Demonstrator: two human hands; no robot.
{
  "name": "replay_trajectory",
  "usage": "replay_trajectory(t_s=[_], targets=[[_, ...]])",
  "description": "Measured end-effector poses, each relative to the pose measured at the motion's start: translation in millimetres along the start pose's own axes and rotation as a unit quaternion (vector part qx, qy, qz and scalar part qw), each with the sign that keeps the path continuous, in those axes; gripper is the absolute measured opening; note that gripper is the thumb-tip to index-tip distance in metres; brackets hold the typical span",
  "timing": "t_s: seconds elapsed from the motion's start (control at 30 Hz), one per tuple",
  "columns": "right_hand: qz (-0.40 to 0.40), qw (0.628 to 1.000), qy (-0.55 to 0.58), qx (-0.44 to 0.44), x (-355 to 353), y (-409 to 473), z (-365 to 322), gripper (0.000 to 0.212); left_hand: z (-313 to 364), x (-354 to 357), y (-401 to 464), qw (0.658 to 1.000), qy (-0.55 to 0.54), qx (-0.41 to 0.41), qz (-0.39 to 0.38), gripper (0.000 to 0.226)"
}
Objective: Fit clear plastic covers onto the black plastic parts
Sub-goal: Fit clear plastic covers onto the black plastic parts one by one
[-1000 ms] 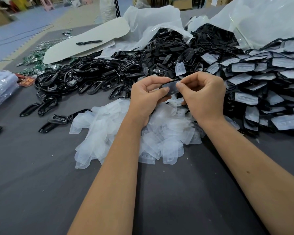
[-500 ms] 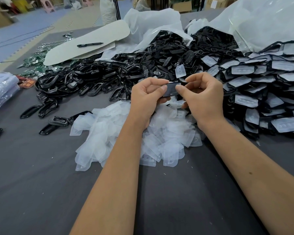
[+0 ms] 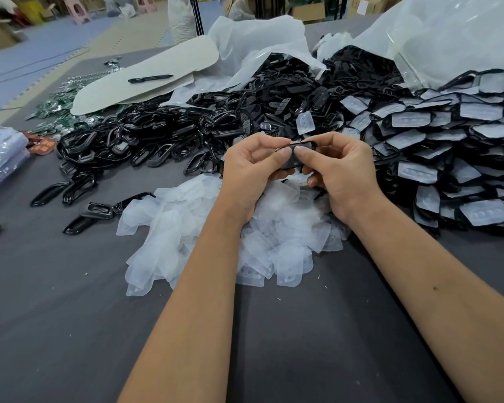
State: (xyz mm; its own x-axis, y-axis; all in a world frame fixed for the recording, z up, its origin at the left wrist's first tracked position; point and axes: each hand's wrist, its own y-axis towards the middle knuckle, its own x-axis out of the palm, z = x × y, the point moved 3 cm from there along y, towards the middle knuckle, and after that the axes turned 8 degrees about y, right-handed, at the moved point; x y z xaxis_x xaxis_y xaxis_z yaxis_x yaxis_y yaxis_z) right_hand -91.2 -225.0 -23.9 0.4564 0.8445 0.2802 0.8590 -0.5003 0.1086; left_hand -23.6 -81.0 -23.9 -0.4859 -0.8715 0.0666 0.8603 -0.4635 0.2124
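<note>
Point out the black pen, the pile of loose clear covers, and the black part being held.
black pen (image 3: pixel 150 79), head view, middle of its barrel.
pile of loose clear covers (image 3: pixel 186 225), head view, left-centre of the heap.
black part (image 3: pixel 292 163), head view, face showing between both thumbs.

A bench (image 3: pixel 70 330) covered in dark grey cloth fills the foreground. Beyond its far left edge lies a floor of blue-grey foam mats (image 3: pixel 41 53) beside a beige strip, with pink plastic stools (image 3: pixel 77 8) standing on it. Cardboard boxes (image 3: pixel 309 10) line the far end of the room under even, soft light.
</note>
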Motion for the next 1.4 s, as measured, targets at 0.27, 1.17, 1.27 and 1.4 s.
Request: replay_trajectory(t_s=[0.27,1.17,1.27,1.4], targets=[[0.021,0.999,-0.04,-0.02,-1,0,-1,0.004,0,-1,1,0.999,0.043,0.002,0.029,0.015],[0.008,0.947,-0.237,-0.216,10,-8,-13,0.009,1,-9,5,0.981,-0.136,-0.139,0.022,0.042],[-0.004,0.995,-0.071,-0.069,11,-7,-6,0.005,0,-8,5,0.989,-0.094,-0.108,0.042,0.006],[-0.032,0.997,0.057,0.036,11,-3,0,0.011,1,-9,4,0.992,-0.079,-0.09,0.042,0.007]])
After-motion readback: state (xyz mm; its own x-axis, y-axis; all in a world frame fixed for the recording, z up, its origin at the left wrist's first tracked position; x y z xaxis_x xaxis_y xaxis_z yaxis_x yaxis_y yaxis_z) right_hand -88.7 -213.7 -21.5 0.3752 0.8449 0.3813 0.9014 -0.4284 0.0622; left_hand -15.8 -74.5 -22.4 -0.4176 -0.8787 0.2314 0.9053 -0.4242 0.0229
